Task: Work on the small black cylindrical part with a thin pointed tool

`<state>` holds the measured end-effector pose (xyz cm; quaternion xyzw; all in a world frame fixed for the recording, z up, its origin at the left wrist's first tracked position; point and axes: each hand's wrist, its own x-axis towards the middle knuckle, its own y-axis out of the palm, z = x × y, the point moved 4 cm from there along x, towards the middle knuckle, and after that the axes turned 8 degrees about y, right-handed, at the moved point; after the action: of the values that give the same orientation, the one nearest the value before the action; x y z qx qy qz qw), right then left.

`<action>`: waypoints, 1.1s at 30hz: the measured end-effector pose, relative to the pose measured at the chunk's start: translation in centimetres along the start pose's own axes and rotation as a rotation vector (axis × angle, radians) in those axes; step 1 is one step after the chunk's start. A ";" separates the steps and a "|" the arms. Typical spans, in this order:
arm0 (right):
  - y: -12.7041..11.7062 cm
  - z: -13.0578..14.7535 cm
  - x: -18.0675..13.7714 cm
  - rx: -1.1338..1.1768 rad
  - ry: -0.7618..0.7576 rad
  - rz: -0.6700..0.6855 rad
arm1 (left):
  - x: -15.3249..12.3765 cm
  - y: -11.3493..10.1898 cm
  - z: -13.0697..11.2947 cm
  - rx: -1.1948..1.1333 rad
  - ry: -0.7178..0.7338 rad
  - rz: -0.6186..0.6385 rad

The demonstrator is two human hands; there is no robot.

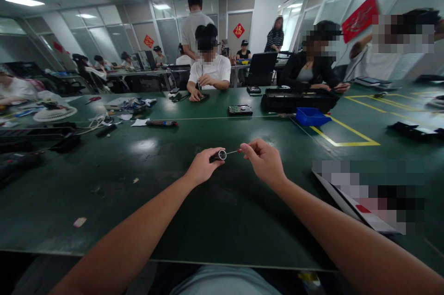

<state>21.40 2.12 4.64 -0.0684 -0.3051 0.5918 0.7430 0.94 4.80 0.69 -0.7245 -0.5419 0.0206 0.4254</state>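
Over a green table, the left hand grips 1 dark cylinder, round end facing the wearer, while the right hand pinches 1 thin-shafted tool, long axis nearly level, tip pointing left toward that end.

The screwdriver is right of the cylinder.

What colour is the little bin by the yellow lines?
The bin is blue, as the head view shows.
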 end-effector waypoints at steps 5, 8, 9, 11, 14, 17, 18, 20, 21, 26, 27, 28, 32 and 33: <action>0.0 0.4 -0.1 -0.032 -0.073 0.004 | 0.1 0.0 0.2 0.017 0.018 0.012; 0.2 0.6 -0.4 0.021 -0.146 0.044 | 0.1 0.1 0.3 0.023 0.016 0.012; 0.3 0.6 -0.4 0.025 -0.154 0.057 | 0.1 0.1 0.3 0.026 0.015 0.014; 0.4 0.6 -0.4 0.007 -0.139 0.079 | 0.1 0.1 0.3 0.032 0.010 0.015; 0.4 0.5 -0.3 -0.029 -0.094 0.084 | 0.1 0.1 0.2 0.034 0.007 0.013; 0.4 0.5 -0.2 -0.027 -0.086 0.057 | 0.1 0.0 0.3 0.033 0.006 0.011; 0.4 0.4 -0.3 -0.015 -0.092 0.051 | 0.1 0.0 0.3 0.033 0.005 0.011; 0.4 0.4 -0.3 0.006 -0.099 0.060 | 0.1 0.0 0.4 0.035 0.004 0.011; 0.5 0.3 -0.4 0.009 -0.096 0.072 | 0.1 0.0 0.4 0.036 0.005 0.011; 0.5 0.2 -0.4 0.055 -0.063 0.059 | 0.1 0.1 0.3 0.033 0.007 0.025; 0.5 0.1 -0.4 0.102 -0.052 0.051 | 0.1 0.1 0.2 0.033 0.007 0.025; 0.5 0.0 -0.3 0.159 -0.038 0.049 | 0.1 0.1 0.1 0.035 0.007 0.025; 1.2 -0.9 0.1 0.363 0.049 0.086 | 0.2 0.2 -0.2 0.057 0.013 0.025; 1.4 -1.2 0.2 0.411 0.077 0.085 | 0.2 0.2 -0.3 0.059 0.019 0.023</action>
<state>20.91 3.02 3.14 0.0491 -0.1463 0.6693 0.7268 1.32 4.80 0.86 -0.7179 -0.5287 0.0345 0.4516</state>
